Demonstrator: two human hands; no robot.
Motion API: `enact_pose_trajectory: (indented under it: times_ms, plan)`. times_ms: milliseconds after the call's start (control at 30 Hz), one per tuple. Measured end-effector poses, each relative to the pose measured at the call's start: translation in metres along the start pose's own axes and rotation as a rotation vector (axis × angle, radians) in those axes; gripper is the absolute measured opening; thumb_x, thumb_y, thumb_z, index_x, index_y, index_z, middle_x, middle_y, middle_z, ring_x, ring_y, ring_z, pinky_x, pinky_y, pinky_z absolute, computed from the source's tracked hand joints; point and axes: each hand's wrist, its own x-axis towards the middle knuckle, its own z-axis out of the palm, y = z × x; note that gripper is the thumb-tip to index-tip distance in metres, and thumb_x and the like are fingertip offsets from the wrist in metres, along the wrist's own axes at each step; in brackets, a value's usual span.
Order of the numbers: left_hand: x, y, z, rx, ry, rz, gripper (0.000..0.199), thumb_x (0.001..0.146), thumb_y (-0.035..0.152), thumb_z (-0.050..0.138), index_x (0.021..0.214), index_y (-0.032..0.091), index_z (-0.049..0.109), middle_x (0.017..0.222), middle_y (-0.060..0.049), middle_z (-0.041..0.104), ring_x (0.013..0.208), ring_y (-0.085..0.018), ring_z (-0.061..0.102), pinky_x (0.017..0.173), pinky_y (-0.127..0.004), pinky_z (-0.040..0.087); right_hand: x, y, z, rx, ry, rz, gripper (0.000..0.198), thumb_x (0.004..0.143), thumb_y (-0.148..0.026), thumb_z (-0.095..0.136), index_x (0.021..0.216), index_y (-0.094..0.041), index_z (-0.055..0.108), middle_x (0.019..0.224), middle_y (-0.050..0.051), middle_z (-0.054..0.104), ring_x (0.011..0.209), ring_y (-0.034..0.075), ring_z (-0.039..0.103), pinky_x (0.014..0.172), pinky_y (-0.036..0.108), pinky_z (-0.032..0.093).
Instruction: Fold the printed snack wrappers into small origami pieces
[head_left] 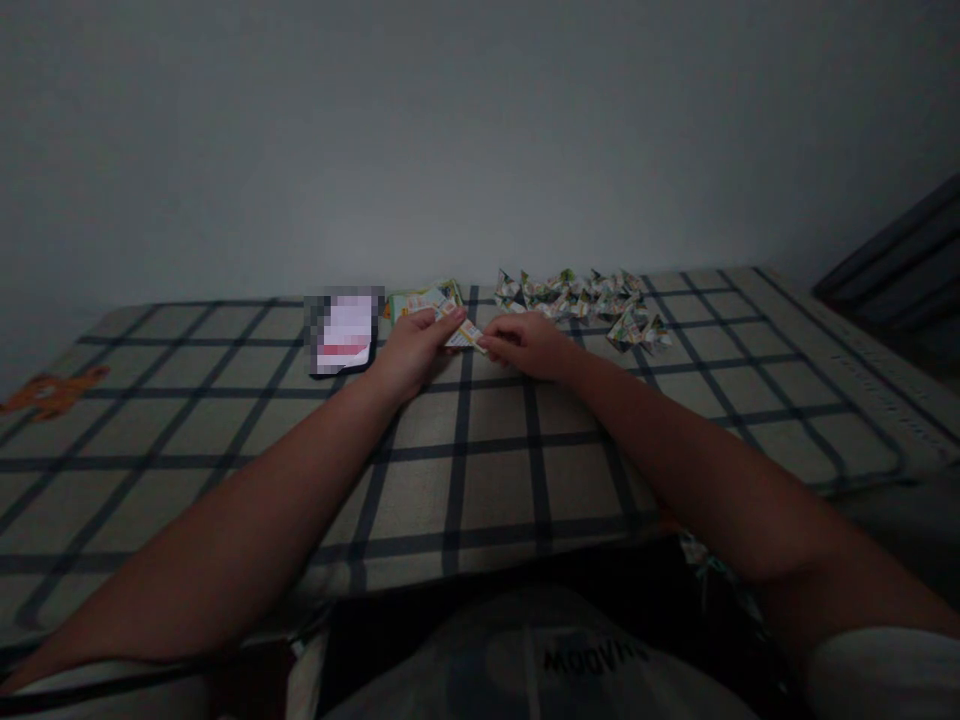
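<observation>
Between my two hands is a folded piece of printed paper (pixel 466 333), white with orange and green marks. My left hand (pixel 411 352) grips its left side, thumb on top. At the paper's right corner, the fingers of my right hand (pixel 529 343) are pinched together on it. Behind my left hand lies a pile of flat printed paper sheets (pixel 401 303), partly covered by the hand. Several folded paper pieces with pointed tips (pixel 577 292) stand in a cluster beyond and to the right of my right hand.
A phone (pixel 346 332) with a lit, blurred screen lies left of my left hand. Checked cloth (pixel 495 470) covers the table, with a printed bear figure (pixel 52 393) at far left. A plain wall (pixel 450 140) rises behind. A dark striped object (pixel 900 250) stands at right.
</observation>
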Motion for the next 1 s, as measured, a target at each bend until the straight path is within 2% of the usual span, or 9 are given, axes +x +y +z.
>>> enact_pose_trajectory:
  times_ms: [100,233,400,567,700,867,1000]
  plan:
    - [0.0005,0.0043,0.0043,-0.056,0.056,-0.009,0.027,0.081,0.040,0.082,0.079,0.016,0.070,0.072,-0.002,0.069,0.065,-0.014,0.064,0.059,-0.024,0.048,0.0000,0.0009,0.0011,0.020,-0.020,-0.031,0.031,0.097,-0.044,0.054,0.089,-0.016,0.064,0.069,0.000,0.063,0.063,0.012,0.055,0.063,0.024,0.038]
    - [0.0048,0.0040,0.0059,-0.136,0.095,-0.057,0.030,0.089,0.049,0.073,0.090,0.019,0.072,0.081,-0.003,0.072,0.069,-0.015,0.067,0.058,-0.024,0.051,0.0004,0.0042,0.0012,-0.014,-0.013,-0.055,0.031,0.097,-0.042,0.056,0.089,-0.014,0.067,0.070,0.000,0.062,0.063,0.011,0.053,0.064,0.024,0.037]
    - [0.0076,0.0029,0.0028,-0.103,0.081,-0.037,0.033,0.088,0.050,0.074,0.084,0.017,0.071,0.076,-0.002,0.070,0.065,-0.012,0.064,0.060,-0.022,0.053,0.0010,0.0066,0.0043,-0.020,-0.005,-0.093,0.032,0.095,-0.043,0.058,0.092,-0.013,0.070,0.069,-0.001,0.059,0.061,0.010,0.048,0.062,0.024,0.036]
    - [0.0031,0.0065,0.0051,-0.137,0.056,-0.076,0.028,0.091,0.045,0.073,0.087,0.017,0.071,0.083,-0.004,0.073,0.074,-0.015,0.069,0.071,-0.027,0.058,0.0009,0.0083,0.0066,0.053,0.028,-0.100,0.037,0.095,-0.041,0.059,0.113,-0.012,0.072,0.090,0.005,0.072,0.071,0.012,0.057,0.067,0.024,0.043]
    - [0.0027,0.0063,0.0068,-0.158,0.057,-0.092,0.026,0.092,0.043,0.072,0.090,0.017,0.071,0.085,-0.005,0.074,0.076,-0.016,0.070,0.072,-0.028,0.059,0.0026,0.0074,0.0028,0.014,0.057,-0.100,0.032,0.094,-0.036,0.062,0.107,-0.012,0.078,0.092,0.006,0.075,0.077,0.013,0.062,0.072,0.025,0.044]
    - [0.0052,0.0054,0.0071,-0.159,0.073,-0.091,0.024,0.093,0.041,0.071,0.088,0.017,0.072,0.078,-0.004,0.071,0.068,-0.014,0.068,0.063,-0.025,0.057,0.0044,-0.0003,-0.0003,0.027,0.050,-0.100,0.033,0.092,-0.036,0.063,0.106,-0.011,0.080,0.084,0.005,0.075,0.071,0.011,0.062,0.069,0.024,0.044]
    - [0.0032,0.0087,0.0070,-0.158,0.040,-0.044,0.023,0.088,0.040,0.077,0.094,0.018,0.074,0.080,-0.002,0.070,0.068,-0.012,0.065,0.063,-0.022,0.056,0.0028,0.0012,0.0012,0.023,0.035,-0.012,0.031,0.091,-0.032,0.063,0.108,-0.012,0.080,0.081,0.003,0.075,0.068,0.011,0.062,0.065,0.023,0.043]
